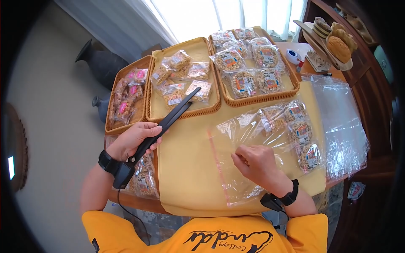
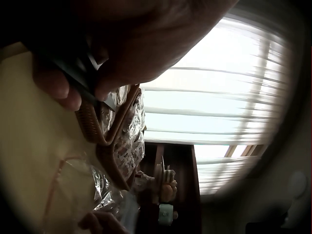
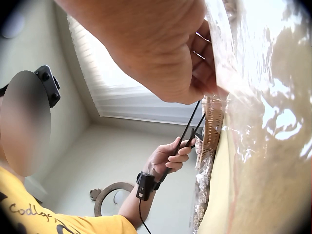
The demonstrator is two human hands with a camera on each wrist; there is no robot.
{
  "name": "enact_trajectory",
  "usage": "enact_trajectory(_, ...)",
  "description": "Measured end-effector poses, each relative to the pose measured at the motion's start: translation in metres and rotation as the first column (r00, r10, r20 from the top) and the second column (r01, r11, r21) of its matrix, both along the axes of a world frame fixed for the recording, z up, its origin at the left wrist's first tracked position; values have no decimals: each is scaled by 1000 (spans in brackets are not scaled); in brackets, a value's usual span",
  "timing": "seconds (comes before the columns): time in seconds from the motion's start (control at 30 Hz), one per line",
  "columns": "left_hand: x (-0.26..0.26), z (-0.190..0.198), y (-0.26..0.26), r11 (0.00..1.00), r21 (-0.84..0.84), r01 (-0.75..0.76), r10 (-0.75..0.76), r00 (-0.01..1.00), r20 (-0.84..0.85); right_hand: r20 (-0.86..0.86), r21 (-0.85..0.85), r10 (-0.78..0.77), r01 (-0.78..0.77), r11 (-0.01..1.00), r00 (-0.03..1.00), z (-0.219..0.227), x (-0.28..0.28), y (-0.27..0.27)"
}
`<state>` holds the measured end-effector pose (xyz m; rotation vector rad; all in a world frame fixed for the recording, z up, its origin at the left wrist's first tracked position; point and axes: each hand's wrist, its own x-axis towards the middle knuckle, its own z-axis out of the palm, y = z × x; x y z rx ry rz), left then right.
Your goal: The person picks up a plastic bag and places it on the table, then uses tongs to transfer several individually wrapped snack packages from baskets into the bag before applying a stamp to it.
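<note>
My left hand (image 1: 135, 141) grips a pair of long black tongs (image 1: 171, 120) near their hinged end. The two flat arms point away to the upper right, slightly apart, with their tips over the middle basket's packs. My right hand (image 1: 259, 166), fingers curled, is at a large clear plastic bag (image 1: 236, 185) lying on the yellow cloth. In the right wrist view the film of the bag meets its fingertips (image 3: 214, 87). Several round wrapped nut crackers (image 1: 301, 131) lie in the bag's far right part. A pink strip runs along the bag's left edge.
Three wicker baskets line the far side: one of pink-labelled packs (image 1: 126, 101), one of square packs (image 1: 179, 61), one of round packs (image 1: 244, 82). Flat plastic bags (image 1: 341, 122) lie at right. More packs (image 1: 143, 181) sit at the left edge. A tape roll (image 1: 292, 56) stands behind.
</note>
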<state>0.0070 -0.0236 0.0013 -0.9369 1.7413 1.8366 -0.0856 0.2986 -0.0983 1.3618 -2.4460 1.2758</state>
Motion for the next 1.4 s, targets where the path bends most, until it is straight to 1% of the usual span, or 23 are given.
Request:
enact_trajectory(0.07,4,-2,3,997,-60,-41,41,999,-6,-2,0,1,-1,1000,1000,-1,0,0)
enact_trajectory(0.1,8,-5,3,997,-60,-41,41,999,-6,-3,0,1,-1,1000,1000,-2,0,0)
enact_trajectory(0.2,26,-17,0,999,-5,-45,44,990,-137,-13,-1,-3,3,1000,1000,0,0,1)
enact_trajectory(0.3,54,-14,9,999,9,-53,54,984,-171,3,-25,5,-5,1000,1000,-1,1,1)
enact_trajectory(0.33,64,-13,13,999,-24,-49,44,984,-171,10,-20,-6,6,1000,1000,0,2,2)
enact_trajectory(0.37,76,-11,19,997,25,-74,78,982,-173,7,-42,-17,17,999,1000,1,2,1)
enact_trajectory(0.43,101,-7,26,998,13,-68,69,983,-171,10,-63,-33,33,997,999,4,2,0)
enact_trajectory(0.5,124,-4,34,998,4,-64,64,990,-124,3,-138,-89,89,987,996,5,3,-2)
enact_trajectory(0.57,137,-1,41,998,-1,-65,65,995,-80,6,-156,-97,97,983,995,6,3,-3)
enact_trajectory(0.63,141,0,50,1000,12,-7,6,1000,17,7,-171,-110,110,979,994,6,4,-3)
enact_trajectory(0.67,142,-4,53,999,45,9,-11,999,36,2,-169,-105,103,980,995,7,3,-3)
enact_trajectory(0.73,133,-12,61,998,37,58,-60,997,42,-6,-159,-122,119,980,993,8,3,-1)
enact_trajectory(0.77,127,-16,65,995,19,93,-94,994,46,-26,-157,-102,97,983,994,8,3,0)
enact_trajectory(0.8,119,-20,68,991,42,124,-125,992,21,-45,-156,-82,74,985,996,8,3,0)
enact_trajectory(0.83,109,-23,71,989,43,138,-139,990,19,-46,-155,-96,88,984,994,9,4,0)
enact_trajectory(0.9,87,-27,76,967,24,252,-252,968,3,-54,-166,-83,73,983,995,9,4,-1)
enact_trajectory(0.93,76,-28,79,942,-33,335,-335,942,-3,-54,-166,-95,85,982,994,8,4,-1)
enact_trajectory(1.03,46,-38,90,913,-70,403,-406,913,-34,-78,-204,-92,74,976,993,5,3,-3)
enact_trajectory(1.17,11,-47,95,879,-30,476,-477,876,-73,-53,-171,-86,76,982,995,6,4,-1)
enact_trajectory(1.2,5,-55,92,858,-28,513,-513,854,-89,-48,-158,-79,70,985,996,6,4,-1)
enact_trajectory(1.23,-1,-59,92,855,-26,518,-518,851,-87,-46,-157,-84,76,985,995,6,4,-1)
enact_trajectory(1.3,-15,-63,96,831,-3,557,-553,824,-122,-45,-180,-80,71,981,996,4,4,-1)
enact_trajectory(1.4,-31,-68,100,809,8,587,-582,804,-120,-40,-196,-78,68,978,996,3,3,-1)
